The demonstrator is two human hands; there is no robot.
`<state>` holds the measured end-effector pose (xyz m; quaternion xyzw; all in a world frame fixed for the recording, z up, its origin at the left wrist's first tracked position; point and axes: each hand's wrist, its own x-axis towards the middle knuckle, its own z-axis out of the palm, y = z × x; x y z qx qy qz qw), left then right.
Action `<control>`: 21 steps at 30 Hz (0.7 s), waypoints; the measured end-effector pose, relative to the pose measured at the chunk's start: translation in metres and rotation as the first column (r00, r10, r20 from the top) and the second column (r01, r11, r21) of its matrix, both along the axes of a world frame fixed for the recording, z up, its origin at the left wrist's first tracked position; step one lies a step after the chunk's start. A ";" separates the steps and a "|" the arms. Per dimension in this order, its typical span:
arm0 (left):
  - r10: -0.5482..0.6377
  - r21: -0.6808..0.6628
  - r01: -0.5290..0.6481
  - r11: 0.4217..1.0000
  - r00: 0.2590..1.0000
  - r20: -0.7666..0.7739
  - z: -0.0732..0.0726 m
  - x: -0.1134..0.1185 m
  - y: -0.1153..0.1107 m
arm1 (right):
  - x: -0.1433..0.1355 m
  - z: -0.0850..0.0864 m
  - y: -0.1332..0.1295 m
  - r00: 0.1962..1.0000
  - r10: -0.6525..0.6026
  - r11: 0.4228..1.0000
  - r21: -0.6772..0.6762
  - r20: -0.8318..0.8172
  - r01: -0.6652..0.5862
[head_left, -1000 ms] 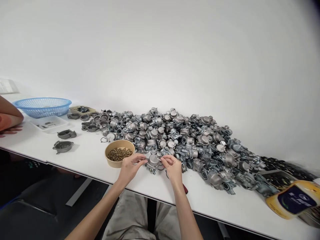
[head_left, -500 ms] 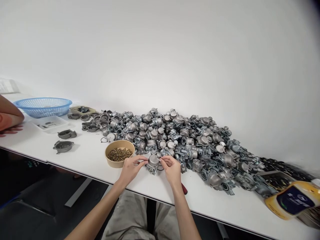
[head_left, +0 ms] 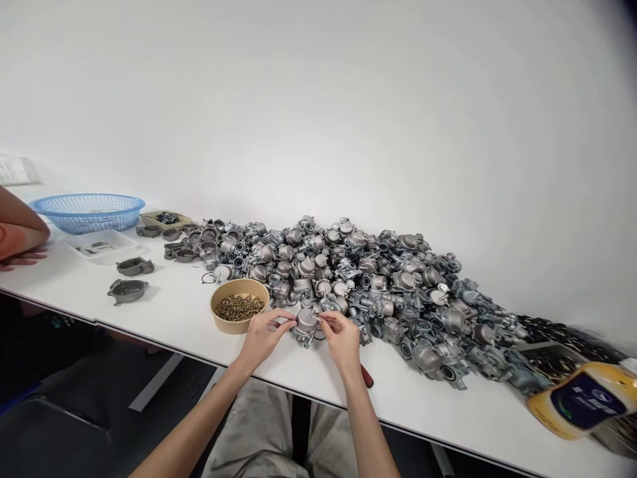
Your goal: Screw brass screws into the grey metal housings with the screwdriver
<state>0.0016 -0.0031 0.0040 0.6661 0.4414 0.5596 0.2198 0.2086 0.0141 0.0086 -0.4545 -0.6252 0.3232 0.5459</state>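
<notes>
A grey metal carburetor [head_left: 306,322] stands near the table's front edge with its rounded bowl facing up. My left hand [head_left: 267,335] is at its left side, thumb and index finger pinched together by the rim; anything between them is too small to make out. On the other side, my right hand [head_left: 340,334] pinches at the bowl's right edge, and what it holds is likewise too small to name. A tan paper bowl [head_left: 217,318] of small brass-coloured screws [head_left: 239,307] sits left of my left hand.
Behind my hands lies a long heap of carburetors [head_left: 368,265]. A red handle [head_left: 367,377] is beside my right wrist. Leftward are loose bowls [head_left: 128,290], a clear tray [head_left: 119,245], a blue basket [head_left: 89,216] and another person's arm [head_left: 20,226]. A yellow bottle [head_left: 552,408] lies right.
</notes>
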 end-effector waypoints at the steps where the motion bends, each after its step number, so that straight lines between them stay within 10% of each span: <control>1: 0.001 0.002 -0.001 1.000 1.000 0.001 0.000 0.000 0.000 | 0.000 0.000 0.000 1.000 -0.002 1.000 0.001 0.002 0.002; 21: -0.030 0.009 0.030 1.000 0.999 0.025 -0.007 -0.001 0.002 | 0.002 -0.001 -0.003 0.992 -0.050 0.994 0.100 0.118 0.038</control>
